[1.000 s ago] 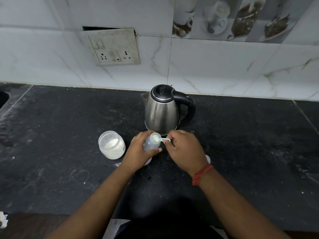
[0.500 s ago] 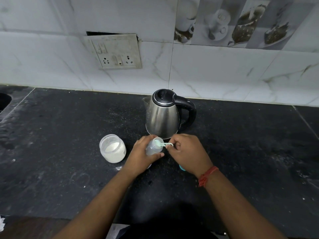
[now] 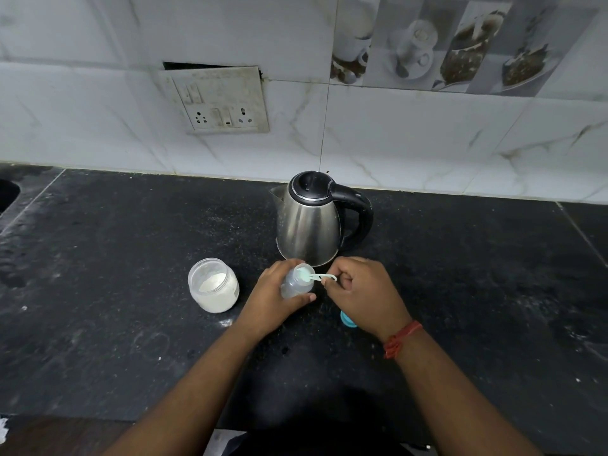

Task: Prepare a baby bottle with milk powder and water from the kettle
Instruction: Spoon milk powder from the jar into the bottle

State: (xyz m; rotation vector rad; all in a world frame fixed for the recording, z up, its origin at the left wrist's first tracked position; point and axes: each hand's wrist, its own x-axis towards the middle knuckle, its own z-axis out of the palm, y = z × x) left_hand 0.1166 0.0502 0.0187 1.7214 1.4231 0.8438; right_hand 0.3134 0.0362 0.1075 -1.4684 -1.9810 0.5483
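My left hand [image 3: 274, 299] grips a clear baby bottle [image 3: 295, 283], uncapped and upright on the black counter [image 3: 115, 291]. My right hand [image 3: 363, 297] pinches the handle of a pale green scoop [image 3: 314, 276], whose bowl sits over the bottle's mouth. A steel kettle [image 3: 309, 222] with a black lid and handle stands just behind the hands. Left of the bottle stands an open clear jar of white milk powder [image 3: 213, 286]. A blue bottle cap [image 3: 347, 319] peeks out from under my right hand.
A socket plate [image 3: 218, 100] hangs on the tiled wall above. A sink edge [image 3: 8, 195] shows at the far left. Traces of white powder are scattered over the counter. A wooden edge runs along the counter's front at the lower left.
The head camera has tilted up a little, so everything sits lower in the frame. The hands, bottle and scoop hold the same pose over the bottle's mouth.
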